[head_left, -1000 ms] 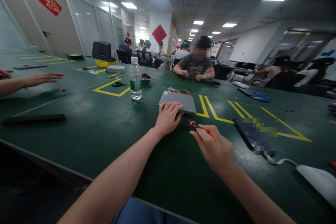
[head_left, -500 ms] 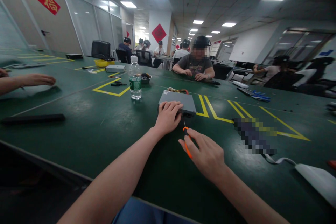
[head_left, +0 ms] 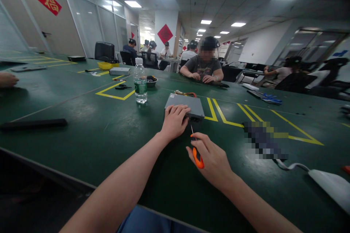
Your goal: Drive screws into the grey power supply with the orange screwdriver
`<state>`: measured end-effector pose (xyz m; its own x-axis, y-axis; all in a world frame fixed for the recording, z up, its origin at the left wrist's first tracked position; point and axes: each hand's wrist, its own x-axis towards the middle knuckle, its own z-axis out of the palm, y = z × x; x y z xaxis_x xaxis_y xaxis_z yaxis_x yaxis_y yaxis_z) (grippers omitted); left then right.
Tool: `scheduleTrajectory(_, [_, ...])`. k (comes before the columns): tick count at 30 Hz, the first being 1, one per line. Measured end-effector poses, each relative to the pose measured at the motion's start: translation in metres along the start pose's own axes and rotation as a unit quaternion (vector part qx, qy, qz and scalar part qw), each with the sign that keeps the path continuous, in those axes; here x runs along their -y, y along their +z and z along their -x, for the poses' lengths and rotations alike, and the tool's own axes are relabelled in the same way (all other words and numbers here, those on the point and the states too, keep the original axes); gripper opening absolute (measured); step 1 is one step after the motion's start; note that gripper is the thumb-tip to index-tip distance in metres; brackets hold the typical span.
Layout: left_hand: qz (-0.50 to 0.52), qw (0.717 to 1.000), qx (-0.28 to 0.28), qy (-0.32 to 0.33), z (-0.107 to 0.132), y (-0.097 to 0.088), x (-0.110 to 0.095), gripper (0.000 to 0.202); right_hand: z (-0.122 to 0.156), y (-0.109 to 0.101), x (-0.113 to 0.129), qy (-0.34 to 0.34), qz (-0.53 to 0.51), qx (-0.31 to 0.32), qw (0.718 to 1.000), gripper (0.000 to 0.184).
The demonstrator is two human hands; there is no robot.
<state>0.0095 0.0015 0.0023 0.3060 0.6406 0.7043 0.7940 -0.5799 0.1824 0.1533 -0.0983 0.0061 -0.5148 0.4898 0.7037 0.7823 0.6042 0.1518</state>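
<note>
The dark green surface [head_left: 90, 149] stretches out ahead of me, marked with yellow tape, in a wide, lit office. Nearest to me, my right hand [head_left: 212, 158] has its grip closed around the orange and black handle of a screwdriver [head_left: 198, 159]. The tool's long axis runs away from me and leans slightly left, so the thin shaft points up at the near face of the grey metal box [head_left: 188, 103]. The tip sits at that face's lower edge, close to my left thumb; I can't tell from here whether it touches. My left hand [head_left: 175, 122] is the nearer one to the box: its grip is spread flat, fingers over the near left part of the top, touching it. The box lies straight ahead of the right grip and a little left, with a dark socket [head_left: 195, 119] facing me, right of the tip. Coloured wires [head_left: 187, 94] show behind its far edge. Farther left stands a water bottle [head_left: 140, 86]; across the surface sits another person [head_left: 202, 68].
</note>
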Motion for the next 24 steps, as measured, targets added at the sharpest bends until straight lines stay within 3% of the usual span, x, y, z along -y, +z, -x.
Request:
scheduleTrajectory(3, [-0.001,1.000,0.001,0.001,0.000,0.000,0.000,0.032,0.002,-0.003,0.000,-0.008,-0.028,0.017,0.999,0.013])
scheduleTrajectory(7, [0.000,1.000,-0.004,-0.001,0.000,0.000,-0.001,0.031,0.007,-0.015,-0.007,-0.041,-0.079,-0.015,0.996,0.014])
scheduleTrajectory(13, [0.003,1.000,-0.005,0.001,0.000,0.001,0.000,0.031,0.014,-0.026,-0.028,0.021,-0.065,-0.071,0.995,0.015])
scheduleTrajectory(24, [0.008,1.000,-0.008,0.008,0.000,-0.002,-0.001,0.031,0.011,-0.023,-0.028,0.023,-0.073,-0.053,0.996,0.014])
